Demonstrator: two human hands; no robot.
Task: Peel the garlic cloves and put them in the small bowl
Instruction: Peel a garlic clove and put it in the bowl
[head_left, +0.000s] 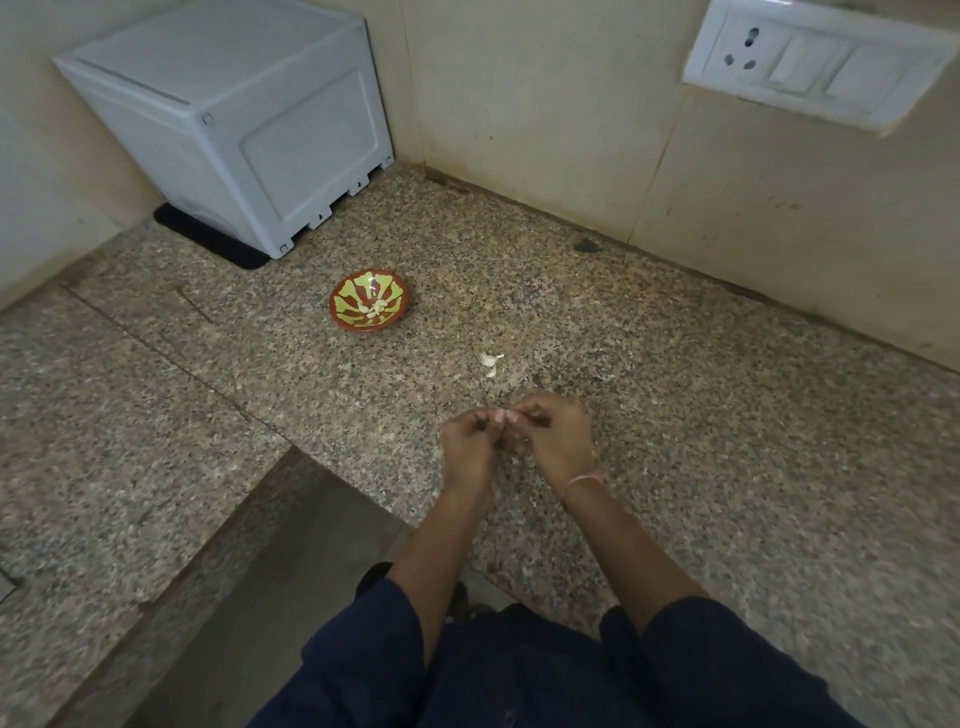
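A small red bowl (371, 306) with a yellow-green pattern sits on the speckled granite counter (675, 441) and holds a few pale peeled cloves (377, 308). Two unpeeled garlic cloves (490, 362) lie on the counter right of the bowl, just beyond my hands. My left hand (470, 441) and my right hand (556, 436) meet above the counter, fingertips pinching a small pale garlic clove (506, 417) between them. The clove is mostly hidden by my fingers.
A grey plastic box (234, 114) stands in the far left corner on a black mat (208, 236). A wall socket panel (810, 62) is at the upper right. Tiled walls close the back. The counter's front edge steps down at the lower left.
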